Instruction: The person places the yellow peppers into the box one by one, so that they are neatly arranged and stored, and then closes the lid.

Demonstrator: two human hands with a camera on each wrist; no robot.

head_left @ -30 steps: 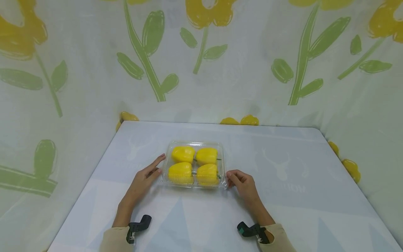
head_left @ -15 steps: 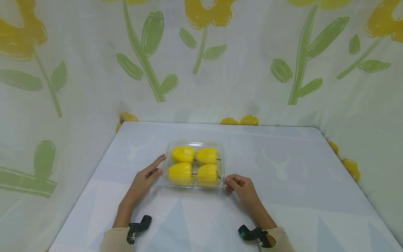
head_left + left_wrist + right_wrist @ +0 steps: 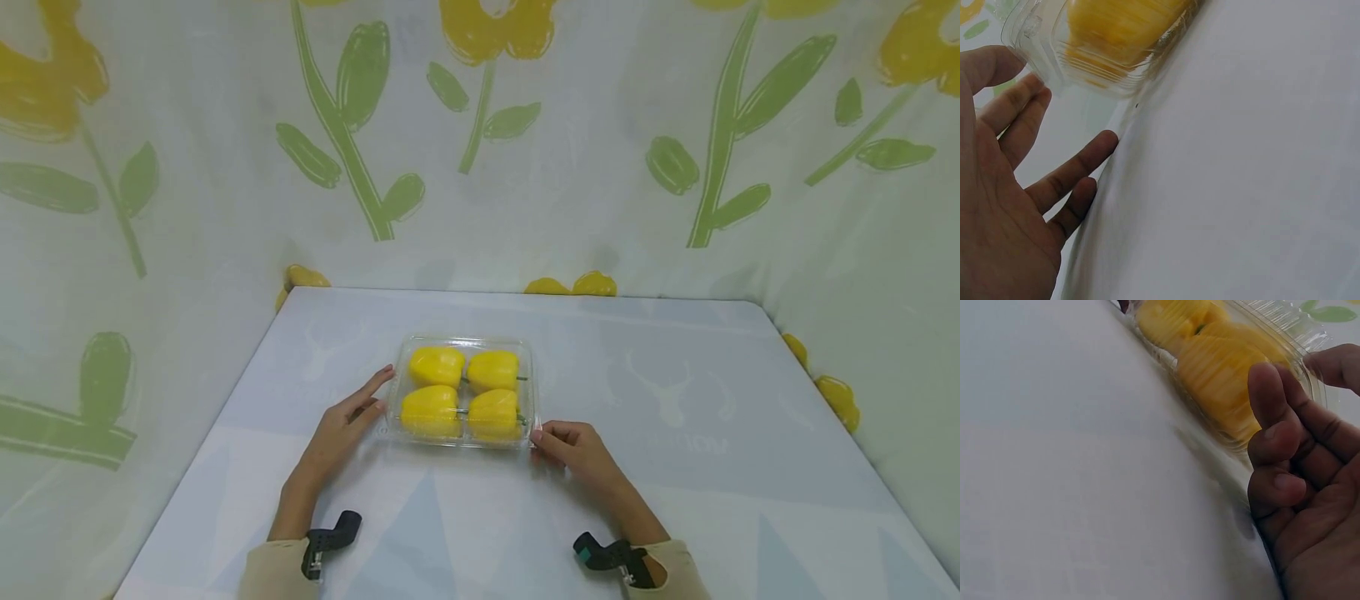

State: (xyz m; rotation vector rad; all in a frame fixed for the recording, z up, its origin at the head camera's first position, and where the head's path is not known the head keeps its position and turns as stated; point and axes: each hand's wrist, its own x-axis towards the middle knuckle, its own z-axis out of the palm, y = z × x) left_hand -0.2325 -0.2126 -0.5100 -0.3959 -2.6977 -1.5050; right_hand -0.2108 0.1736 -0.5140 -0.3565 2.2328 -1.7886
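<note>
A clear plastic clamshell container (image 3: 457, 443) lies on the table with its lid down. Several yellow bell peppers (image 3: 431, 412) show through the plastic, with thin green stems pointing right. My left hand (image 3: 337, 437) is at the container's left side, fingers fairly straight and spread; in the left wrist view its thumb and nearest fingertips (image 3: 1036, 84) meet the rim. With thumb and index finger my right hand (image 3: 581, 454) pinches the rim at the near right corner. Its other fingers (image 3: 1272, 444) are curled beside the container wall in the right wrist view.
The white and pale blue table (image 3: 480, 533) extends around the container on every side. Behind it and at both sides hangs a pale curtain (image 3: 585, 208) printed with yellow flowers. Each wrist carries a small black camera mount (image 3: 330, 542).
My right hand has moved slightly nearer and to the left, along the container's near right corner. The left hand and the container have stayed in place.
</note>
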